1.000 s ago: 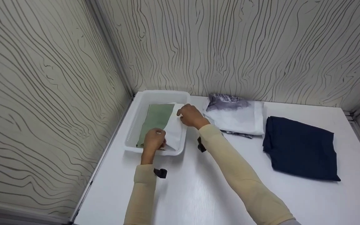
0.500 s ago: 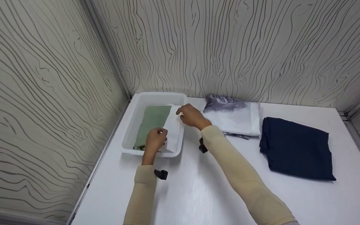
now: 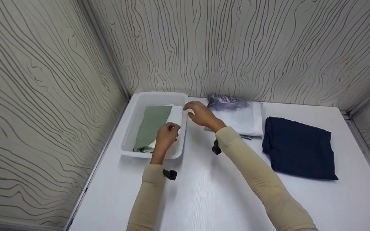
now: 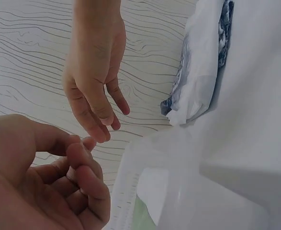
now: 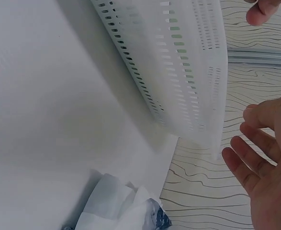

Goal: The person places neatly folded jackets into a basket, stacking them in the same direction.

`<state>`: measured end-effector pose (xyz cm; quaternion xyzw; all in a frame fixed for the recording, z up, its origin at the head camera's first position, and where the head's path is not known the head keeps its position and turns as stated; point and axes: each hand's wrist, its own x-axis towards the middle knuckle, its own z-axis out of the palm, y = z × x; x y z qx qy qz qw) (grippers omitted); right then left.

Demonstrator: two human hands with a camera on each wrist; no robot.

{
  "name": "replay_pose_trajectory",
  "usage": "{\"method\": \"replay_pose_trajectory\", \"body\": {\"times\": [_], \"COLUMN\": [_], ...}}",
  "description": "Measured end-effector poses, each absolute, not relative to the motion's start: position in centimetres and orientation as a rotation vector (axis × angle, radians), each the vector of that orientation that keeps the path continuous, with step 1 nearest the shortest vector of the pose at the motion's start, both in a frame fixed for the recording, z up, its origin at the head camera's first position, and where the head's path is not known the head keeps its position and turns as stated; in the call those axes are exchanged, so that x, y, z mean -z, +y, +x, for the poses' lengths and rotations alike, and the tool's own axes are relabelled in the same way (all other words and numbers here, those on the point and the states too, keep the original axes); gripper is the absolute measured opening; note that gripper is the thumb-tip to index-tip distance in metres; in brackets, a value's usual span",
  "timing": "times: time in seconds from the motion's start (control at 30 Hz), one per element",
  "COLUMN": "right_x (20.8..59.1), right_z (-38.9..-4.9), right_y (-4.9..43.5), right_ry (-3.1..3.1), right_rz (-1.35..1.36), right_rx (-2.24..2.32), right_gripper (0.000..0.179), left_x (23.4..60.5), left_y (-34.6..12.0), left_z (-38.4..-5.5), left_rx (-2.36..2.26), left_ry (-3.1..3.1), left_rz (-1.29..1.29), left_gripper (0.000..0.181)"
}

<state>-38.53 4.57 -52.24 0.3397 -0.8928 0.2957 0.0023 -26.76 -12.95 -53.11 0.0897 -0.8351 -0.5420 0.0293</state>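
A white plastic basket [image 3: 151,155] stands at the back left of the table. In it lies a folded green cloth [image 3: 153,123] with a white cloth part [image 3: 176,115] along its right side. My left hand [image 3: 166,136] is over the basket's front right part, partly hiding the cloth. Its fingers are loosely bent, and the left wrist view shows nothing between them. My right hand [image 3: 202,115] hovers by the basket's right rim, fingers relaxed and apart, holding nothing. In the right wrist view its fingertips [image 5: 227,152] are close to the basket's slotted side wall [image 5: 169,72].
Right of the basket, a folded white and purple garment [image 3: 236,118] lies against the patterned back wall [image 3: 236,48]. A folded navy garment [image 3: 300,150] is farther right on the white table [image 3: 201,199]. Another patterned wall [image 3: 37,106] borders the left side.
My left hand has come away from the white cloth's front edge, moving up and to the right. My right hand has drawn slightly right, off the white cloth's far corner.
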Motion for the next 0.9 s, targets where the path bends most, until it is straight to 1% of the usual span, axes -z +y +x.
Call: {"method": "replay_pose_trajectory", "body": {"times": [0.13,0.37,0.9], "right_x": [52.1,51.8,51.5], "right_z": [-38.1,-37.3,-35.7], "right_y": [6.0,9.2,16.2], "right_ry": [-2.783,-2.832,-2.816], "right_rz": [1.045,0.890,0.665], "right_rx": [-0.948,-1.057,-1.135], "right_gripper": [0.030,0.036,0.041], "left_x": [52.7,52.1,51.6], "left_y": [-11.8,-9.9,-7.0], "left_z": [-27.3,-28.3,-30.5], "left_rx": [1.691,1.700,1.711], "left_ry": [-2.540,-2.529,-2.551], "left_rz": [0.204,0.083,-0.110], "left_gripper": [0.020,0.022,0.024]}}
